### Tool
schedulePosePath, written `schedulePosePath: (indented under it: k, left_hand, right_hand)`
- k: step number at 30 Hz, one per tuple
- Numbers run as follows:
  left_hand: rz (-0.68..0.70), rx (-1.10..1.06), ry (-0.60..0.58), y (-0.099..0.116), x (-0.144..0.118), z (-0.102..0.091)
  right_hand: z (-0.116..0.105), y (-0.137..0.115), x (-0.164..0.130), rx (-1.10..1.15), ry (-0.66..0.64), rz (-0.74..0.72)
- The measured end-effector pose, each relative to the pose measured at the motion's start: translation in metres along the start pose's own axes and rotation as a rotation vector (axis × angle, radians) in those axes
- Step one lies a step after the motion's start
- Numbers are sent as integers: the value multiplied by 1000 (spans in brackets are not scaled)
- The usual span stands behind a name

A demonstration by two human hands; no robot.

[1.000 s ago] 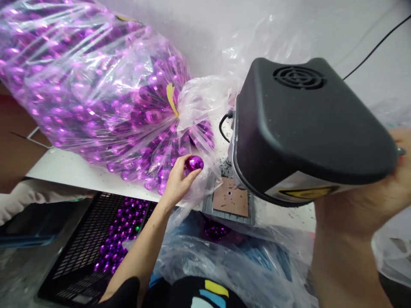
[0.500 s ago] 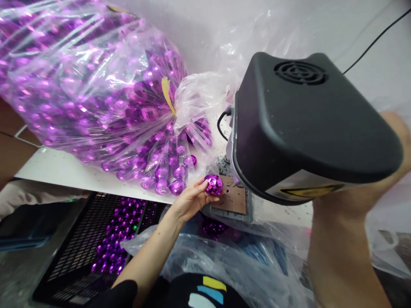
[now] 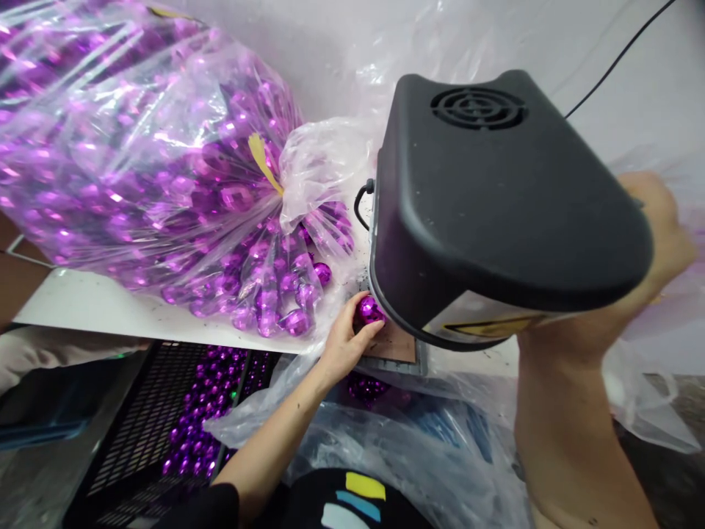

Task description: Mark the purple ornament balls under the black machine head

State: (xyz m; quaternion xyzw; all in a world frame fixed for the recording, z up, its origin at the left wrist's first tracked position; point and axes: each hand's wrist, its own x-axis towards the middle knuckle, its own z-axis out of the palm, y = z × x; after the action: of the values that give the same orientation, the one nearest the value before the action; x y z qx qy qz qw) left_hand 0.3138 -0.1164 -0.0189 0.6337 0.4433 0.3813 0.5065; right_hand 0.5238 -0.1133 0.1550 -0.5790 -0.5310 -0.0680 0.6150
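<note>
Pinched between the thumb and fingers of my left hand point(image 3: 346, 339) is a shiny purple mirrored ball ornament point(image 3: 371, 310). It sits at the left edge of a big black machine housing point(image 3: 512, 198), over a brown board point(image 3: 397, 344) on a grey metal base. My right hand point(image 3: 658, 220) curls behind the right side of the housing. Its knuckles show, but the housing hides most of the fingers and whatever they grip. Another purple ball point(image 3: 322, 274) lies on the white table just beyond my left hand.
A large clear bag point(image 3: 137, 162) full of purple balls, tied with a yellow strip, covers the table's left. Below the edge stands a black crate point(image 3: 137, 411) holding more balls. Clear plastic point(image 3: 352, 441) drapes over my lap. Another person's sleeve point(image 3: 49, 353) is at the left.
My left hand has moved the ball ornament in under the edge of the housing and now grips it from the near side. The whole view has shifted slightly, so the machine appears further left.
</note>
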Motion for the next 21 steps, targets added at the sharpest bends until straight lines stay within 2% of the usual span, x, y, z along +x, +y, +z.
schedulePosePath:
  k: [4,7,11,17,21]
  left_hand:
    - [92,178,4,-5,-2,5]
    - [153,294,-48,1,-4,7]
    - [198,342,-87,7,-3,12]
    - [54,134,5,2,7,7]
    - [-11,121,21,1,8,-4]
  right_hand:
    - [0,1,-1,34,9,-28]
    - [0,1,-2,18,9,-11]
    - [0,0,-1,5,11,-19]
    - [1,-5,1,1,11,-9]
    - [2,-11,1,19,-7,39]
